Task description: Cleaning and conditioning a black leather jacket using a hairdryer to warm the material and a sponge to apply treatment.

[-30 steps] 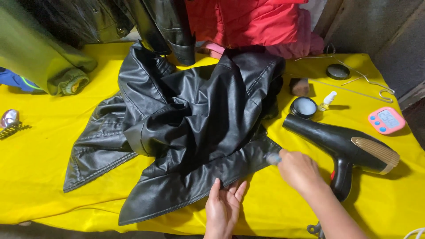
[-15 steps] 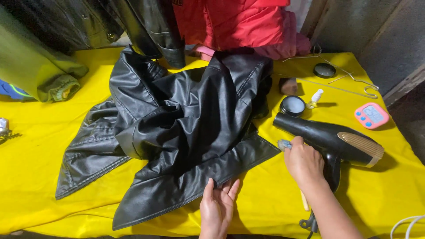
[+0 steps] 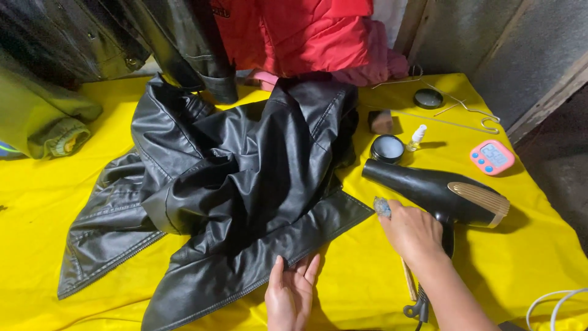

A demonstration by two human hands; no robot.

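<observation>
A crumpled black leather jacket (image 3: 239,184) lies spread on the yellow table cover (image 3: 73,208). My left hand (image 3: 291,294) rests flat on the jacket's lower hem, fingers together and pointing away from me. My right hand (image 3: 411,230) is closed on a small grey cloth pad (image 3: 382,206), held just past the hem's right corner. It hovers beside the barrel of a black hair dryer (image 3: 438,193) with a gold rear band, which lies on the cover.
An open round black tin (image 3: 388,148), its lid (image 3: 428,98), a small white bottle (image 3: 418,136), a brown block (image 3: 381,121), a wire hanger (image 3: 471,113) and a pink timer (image 3: 492,157) sit at right. Red (image 3: 288,34), dark and olive (image 3: 43,119) garments hang behind.
My right hand with the pad has moved right, off the jacket hem and toward the hair dryer. The view has shifted a little; my left hand stays on the hem.
</observation>
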